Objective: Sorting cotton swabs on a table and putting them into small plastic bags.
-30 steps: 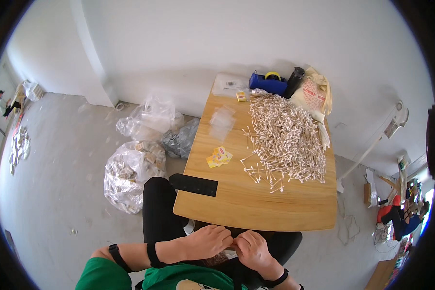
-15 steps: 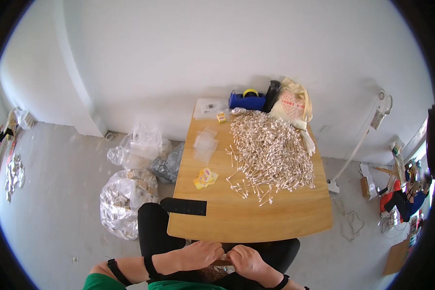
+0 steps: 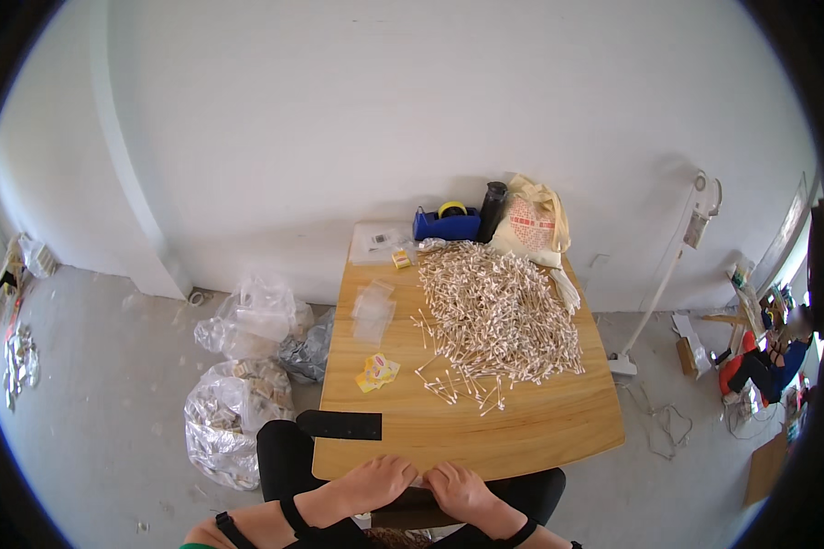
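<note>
- The left hand [image 3: 378, 483] and right hand [image 3: 463, 489] meet at lower centre of the frame, just at the near edge of the worktop [image 3: 531, 430].
- Fingers of both hands curl inward, closed on a small pale piece [image 3: 419, 481] between them; most of it is covered, so its exact kind cannot be told.
- That piece looks light and thin, probably soft — best held by its edges with a gentle pinch, since a hard squeeze may crease it.
- The heap of cotton swabs [image 3: 501, 311] lies right of centre: light, slim sticks with soft tips, likely to roll, best taken mid-stick.
- Left of the heap lie clear sleeves [image 3: 373, 311], likely limp and slippery — a corner makes the surest hold.
- Below the sleeves, yellow cards [image 3: 376, 372] look flat and fairly stiff; an edge suits them.
- Nearer the hands, a black strip [image 3: 341, 425] lies at the worktop's left edge.
</note>
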A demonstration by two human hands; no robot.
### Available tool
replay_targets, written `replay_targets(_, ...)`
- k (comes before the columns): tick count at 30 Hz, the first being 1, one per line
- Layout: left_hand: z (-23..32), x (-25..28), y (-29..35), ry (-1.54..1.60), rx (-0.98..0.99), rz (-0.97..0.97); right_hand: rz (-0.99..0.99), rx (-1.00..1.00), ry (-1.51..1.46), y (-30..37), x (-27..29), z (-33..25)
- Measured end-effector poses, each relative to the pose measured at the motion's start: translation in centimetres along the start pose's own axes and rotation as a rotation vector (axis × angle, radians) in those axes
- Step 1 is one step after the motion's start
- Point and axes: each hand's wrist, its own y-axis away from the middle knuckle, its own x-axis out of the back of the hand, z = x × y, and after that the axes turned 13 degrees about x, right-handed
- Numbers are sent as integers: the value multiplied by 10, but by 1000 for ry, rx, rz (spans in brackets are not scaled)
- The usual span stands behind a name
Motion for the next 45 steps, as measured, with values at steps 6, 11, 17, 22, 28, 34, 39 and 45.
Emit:
replay_targets(6,-11,2,1,457,-7,34,39,-168,-238,8,3,3)
replay_targets(11,1,0,2,722,414,-341,204,-376,-543,4,17,-7)
replay_targets(17,7,-4,-4,907,227,-466,36,-351,-583,-4,24,-5)
replay_targets(22,7,-6,-4,1278,297,-579,80,-386,-611,-18,31,1)
replay_targets(28,8,10,0,1419,467,-656,218,-522,-816,-6,27,11)
replay_targets(34,8,-3,13,1747,480,-669,260,-601,-976,-5,21,14)
replay_targets(39,13,2,13,1736,470,-659,292,-610,-968,-13,14,12)
replay_targets(45,6,2,13,1753,513,-670,146,-678,-1076,-20,12,13)
